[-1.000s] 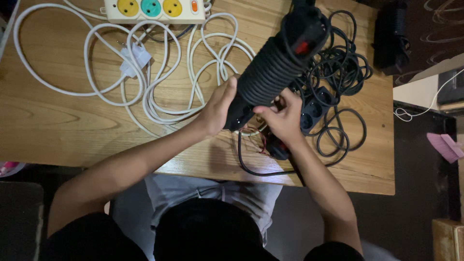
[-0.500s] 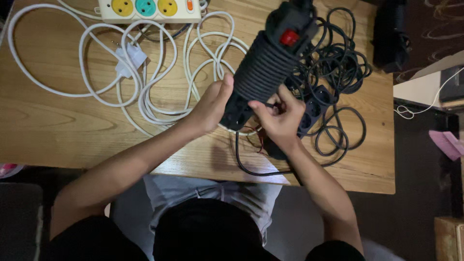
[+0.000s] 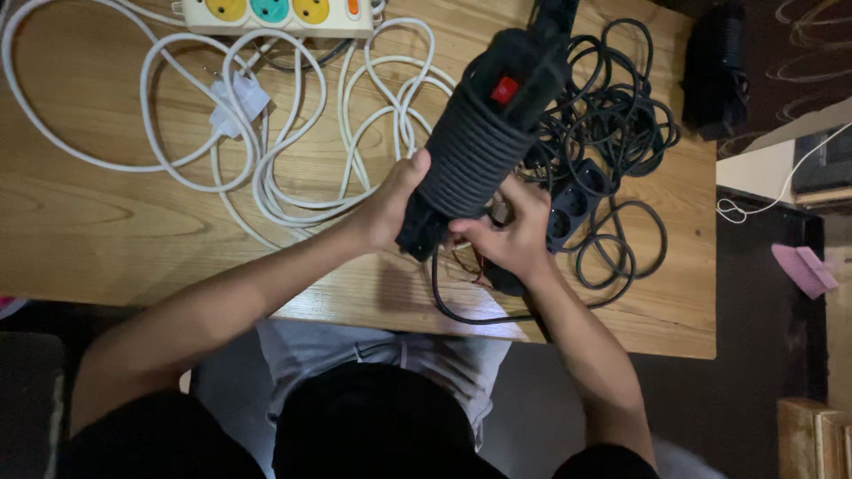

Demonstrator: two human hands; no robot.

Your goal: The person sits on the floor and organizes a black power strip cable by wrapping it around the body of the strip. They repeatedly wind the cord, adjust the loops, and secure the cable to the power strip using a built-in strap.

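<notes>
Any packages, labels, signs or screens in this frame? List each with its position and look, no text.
None show: no package, label, sign or screen.
Nearest to a marking: red switch on the black power strip wrapped in its cord, held in the left hand and right hand.
White power strip, top edge: yellow and teal sockets, orange switch.

A light wooden table (image 3: pixel 106 231) with clear grain fills most of the view, lit warmly from above. To its right lies dark floor (image 3: pixel 754 355), with a wooden box (image 3: pixel 812 439) at the near right corner.
</notes>
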